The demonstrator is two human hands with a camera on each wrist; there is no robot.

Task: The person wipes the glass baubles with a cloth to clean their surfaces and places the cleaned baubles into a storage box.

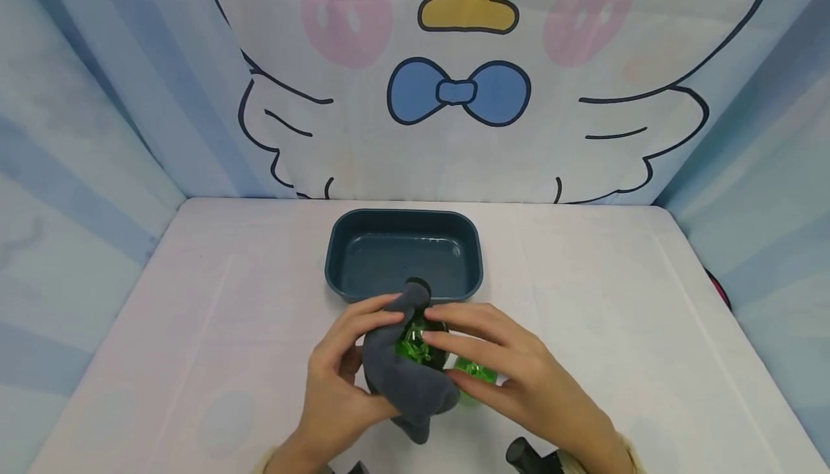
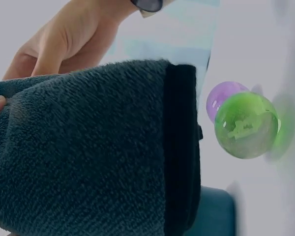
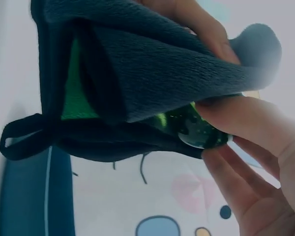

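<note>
Left hand (image 1: 346, 369) grips grey cloth (image 1: 405, 384), fingers curled round it; right hand (image 1: 519, 359) pinches clear green ball (image 1: 415, 344), partly wrapped in cloth, above counter (image 1: 214, 315), on near side of dark basin (image 1: 402, 261). Cloth likely soft, light, limp. Ball probably hard, slippery, perhaps breakable; best held round widest part, cloth backing it.

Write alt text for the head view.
The left hand grips a gray cloth partly wrapped around a green ball, which the right hand pinches, over a white table. Another green ball lies partly hidden; a dark blue tray stands beyond.
</note>
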